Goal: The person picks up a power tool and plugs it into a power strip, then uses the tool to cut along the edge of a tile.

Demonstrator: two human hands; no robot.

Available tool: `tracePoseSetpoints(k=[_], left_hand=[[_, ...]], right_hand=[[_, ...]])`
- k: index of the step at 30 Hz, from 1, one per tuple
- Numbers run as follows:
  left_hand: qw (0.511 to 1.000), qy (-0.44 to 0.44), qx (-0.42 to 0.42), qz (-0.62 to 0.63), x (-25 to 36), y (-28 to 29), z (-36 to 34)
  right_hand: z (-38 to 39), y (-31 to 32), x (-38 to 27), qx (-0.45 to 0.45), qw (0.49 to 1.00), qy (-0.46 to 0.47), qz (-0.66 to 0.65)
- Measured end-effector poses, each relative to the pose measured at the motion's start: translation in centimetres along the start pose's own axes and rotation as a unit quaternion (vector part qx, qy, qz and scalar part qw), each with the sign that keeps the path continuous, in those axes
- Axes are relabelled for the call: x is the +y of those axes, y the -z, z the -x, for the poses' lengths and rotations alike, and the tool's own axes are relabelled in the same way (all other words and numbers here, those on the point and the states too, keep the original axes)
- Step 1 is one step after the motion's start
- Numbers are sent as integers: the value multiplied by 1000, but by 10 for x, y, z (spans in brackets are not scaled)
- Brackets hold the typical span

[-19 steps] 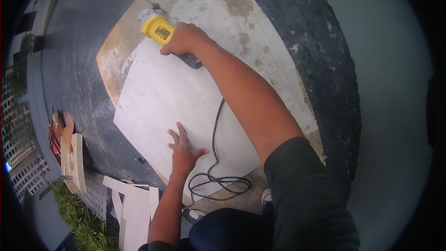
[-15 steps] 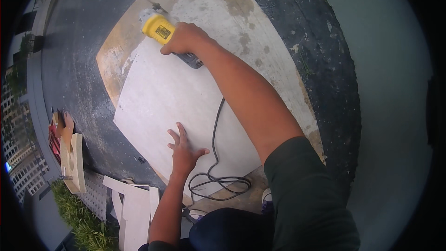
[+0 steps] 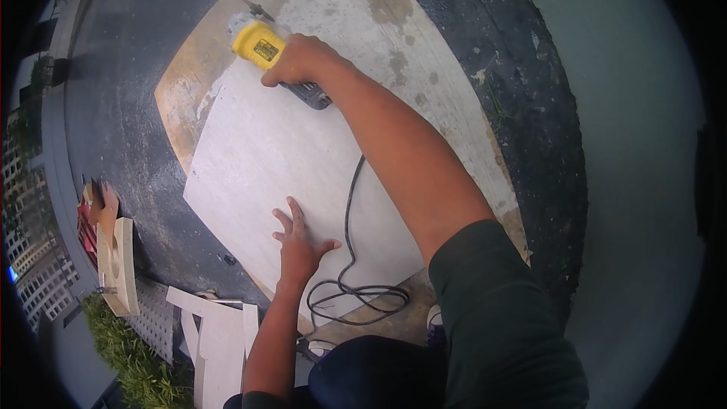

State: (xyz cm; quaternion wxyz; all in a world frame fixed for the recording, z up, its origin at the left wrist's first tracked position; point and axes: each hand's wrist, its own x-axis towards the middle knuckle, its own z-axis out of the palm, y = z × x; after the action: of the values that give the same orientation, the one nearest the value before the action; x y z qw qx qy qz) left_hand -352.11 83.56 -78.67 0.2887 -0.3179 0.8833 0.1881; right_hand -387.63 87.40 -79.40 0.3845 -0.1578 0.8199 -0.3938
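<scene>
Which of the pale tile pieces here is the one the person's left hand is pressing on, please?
The large pale tile on the plywood board; the left hand lies flat on it, while the offcuts lie apart, lower left.

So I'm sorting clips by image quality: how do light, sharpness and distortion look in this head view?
Head view: soft, even daylight, no glare; the right hand on the yellow grinder and the left hand flat on the pale tile look sharp; fisheye bends the board edges; corners are black.
</scene>
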Motion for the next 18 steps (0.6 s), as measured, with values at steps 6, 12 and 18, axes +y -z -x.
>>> tracePoseSetpoints(k=[6, 12, 18], left_hand=[[1000, 3, -2, 10, 0, -2, -1], [999, 36, -23, 4, 13, 4, 0], [1000, 11, -7, 7, 6, 2, 0]], right_hand=[[7, -3, 8, 14, 1000, 14, -16], [13, -4, 20, 4, 999, 16, -28], [28, -2, 26, -3, 1000, -11, -11]])
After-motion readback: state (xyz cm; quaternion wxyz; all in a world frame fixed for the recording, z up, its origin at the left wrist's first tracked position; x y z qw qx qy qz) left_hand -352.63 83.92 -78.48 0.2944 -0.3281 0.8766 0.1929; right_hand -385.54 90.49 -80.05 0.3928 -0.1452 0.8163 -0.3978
